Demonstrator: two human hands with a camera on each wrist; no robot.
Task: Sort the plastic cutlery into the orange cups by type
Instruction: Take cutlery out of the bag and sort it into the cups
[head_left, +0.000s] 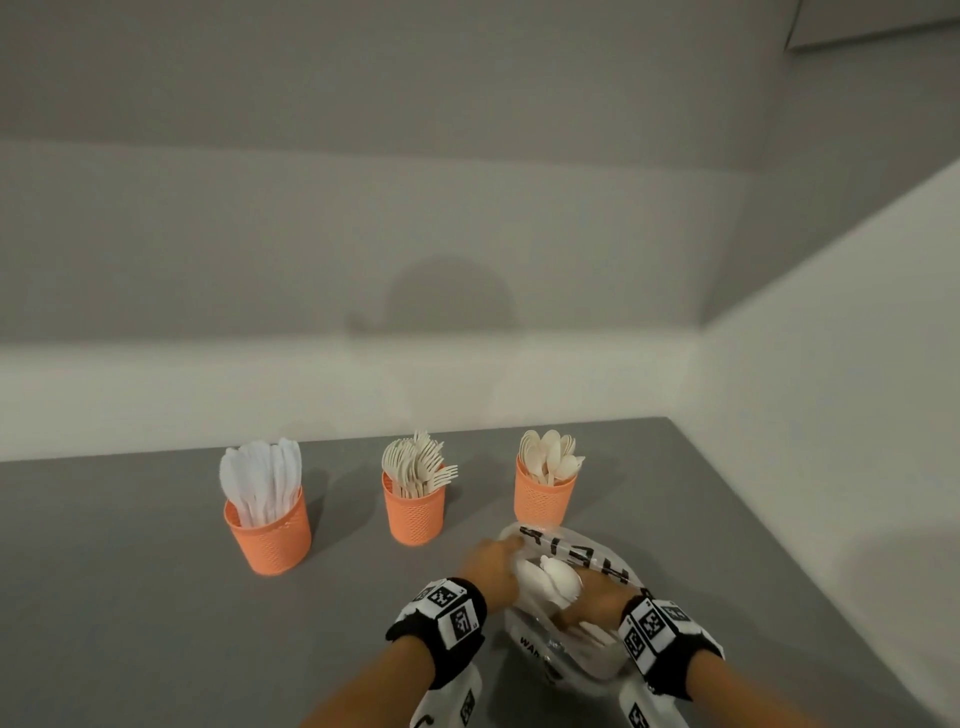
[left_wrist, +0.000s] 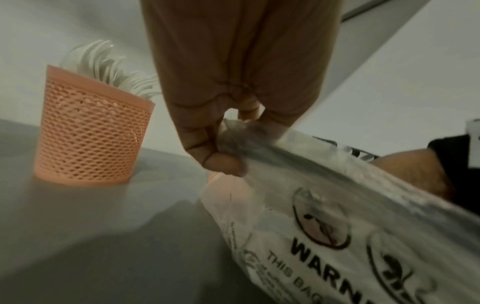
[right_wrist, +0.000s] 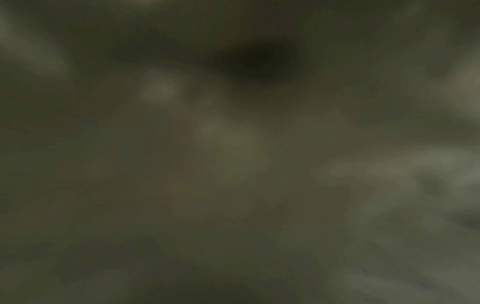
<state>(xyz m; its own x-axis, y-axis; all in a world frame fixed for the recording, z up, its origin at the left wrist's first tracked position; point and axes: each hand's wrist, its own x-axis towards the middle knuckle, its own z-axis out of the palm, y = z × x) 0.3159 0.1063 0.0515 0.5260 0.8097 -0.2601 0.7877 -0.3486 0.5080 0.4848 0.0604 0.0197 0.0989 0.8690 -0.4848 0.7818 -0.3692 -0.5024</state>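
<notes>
Three orange mesh cups stand in a row on the grey table: knives in the left cup, forks in the middle cup, spoons in the right cup. In front of the spoon cup lies a clear plastic bag with black print. My left hand pinches the bag's rim, thumb against finger. My right hand is inside the bag and grips a bunch of white spoons, bowls pointing up. The right wrist view is dark and blurred.
The table meets a white wall behind the cups and another on the right. In the left wrist view the fork cup stands left of my fingers, and the bag's warning print fills the lower right.
</notes>
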